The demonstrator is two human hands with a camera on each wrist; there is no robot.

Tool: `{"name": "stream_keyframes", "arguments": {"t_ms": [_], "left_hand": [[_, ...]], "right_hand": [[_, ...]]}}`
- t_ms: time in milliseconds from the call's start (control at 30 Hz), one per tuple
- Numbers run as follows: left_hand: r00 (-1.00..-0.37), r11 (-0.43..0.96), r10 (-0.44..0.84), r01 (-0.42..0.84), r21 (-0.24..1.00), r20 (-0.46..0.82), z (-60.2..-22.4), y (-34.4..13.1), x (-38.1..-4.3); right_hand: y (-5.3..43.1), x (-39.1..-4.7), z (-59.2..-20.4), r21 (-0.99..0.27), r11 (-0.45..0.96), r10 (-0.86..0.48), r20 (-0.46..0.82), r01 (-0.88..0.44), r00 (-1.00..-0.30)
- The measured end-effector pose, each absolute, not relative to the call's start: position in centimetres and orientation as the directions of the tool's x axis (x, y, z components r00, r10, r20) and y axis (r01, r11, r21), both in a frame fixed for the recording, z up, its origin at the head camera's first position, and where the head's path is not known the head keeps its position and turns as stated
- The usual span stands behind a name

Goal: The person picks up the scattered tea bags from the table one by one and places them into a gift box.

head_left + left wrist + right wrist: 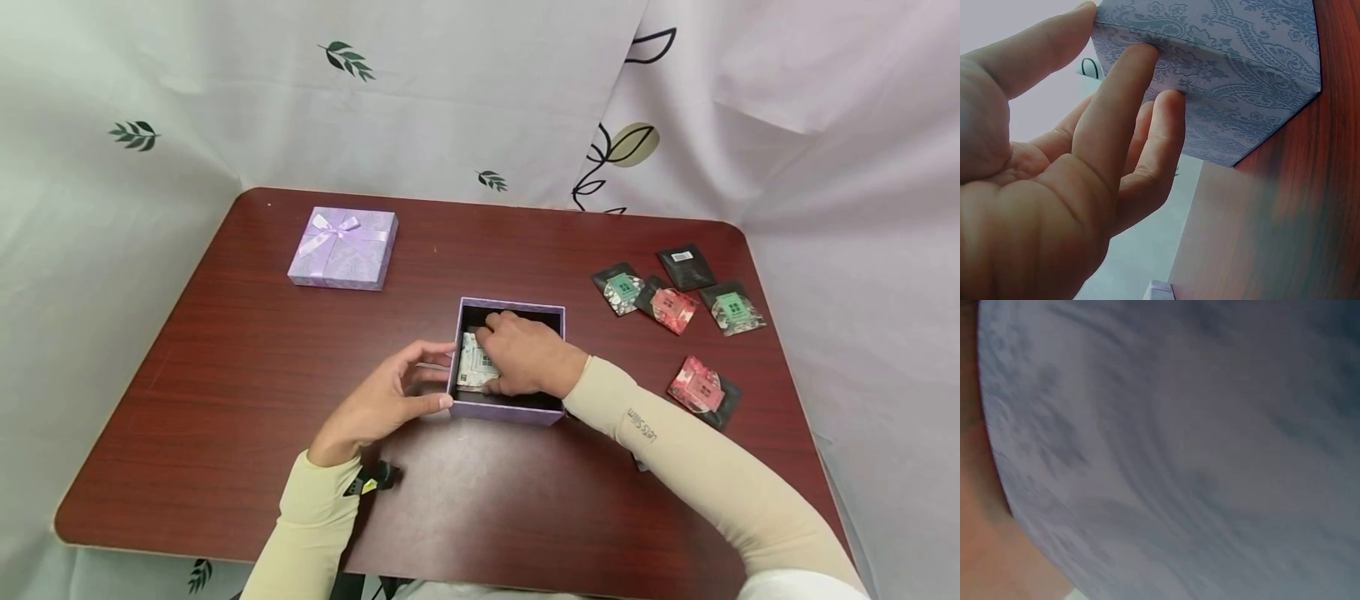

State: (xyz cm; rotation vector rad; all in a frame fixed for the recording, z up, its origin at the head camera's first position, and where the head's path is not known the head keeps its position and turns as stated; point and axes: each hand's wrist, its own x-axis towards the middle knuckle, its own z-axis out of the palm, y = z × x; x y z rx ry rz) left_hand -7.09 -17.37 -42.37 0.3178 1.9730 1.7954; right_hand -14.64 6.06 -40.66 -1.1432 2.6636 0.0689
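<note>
A lavender patterned box base (506,411) with a dark inside stands uncovered near the middle of the table. Inside it, towards the left, lies a pale printed sachet (474,364), partly hidden by my right hand (525,354). That hand reaches in from the right, fingers bent at the sachet's far edge and thumb at its near edge. My left hand (386,396) touches the box's left wall with its fingertips, thumb at the near corner; the left wrist view shows these fingers (1163,134) against the patterned side. Only a blurred box wall (1147,456) fills most of the right wrist view.
The lavender lid (341,250) with a ribbon bow rests at the back left. At the right lie several sachets: a green-labelled one (621,288), a plain black one (686,267) and a red one (703,390) among them. Patterned cloth (450,100) hangs behind the table.
</note>
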Motion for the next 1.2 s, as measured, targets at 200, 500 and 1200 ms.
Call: {"name": "stream_keyframes", "arguments": {"t_ms": [200, 500, 1200], "left_hand": [[-0.873, 0.123, 0.457, -0.128, 0.984, -0.17, -42.5, -17.2, -7.1], [-0.874, 0.116, 0.458, -0.126, 0.985, -0.165, -42.7, -17.2, -7.0], [-0.876, 0.138, 0.46, -0.09, 0.986, -0.144, -42.7, -17.4, -7.1]], "right_hand": [[7.2, -14.1, -38.4, -0.085, 0.693, -0.718, -0.169, -0.716, -0.675], [10.1, -13.0, -35.5, -0.115, 0.696, -0.718, -0.098, -0.709, -0.689], [21.2, -10.3, -33.8, -0.307, 0.748, -0.62, -0.008, -0.588, -0.785]]}}
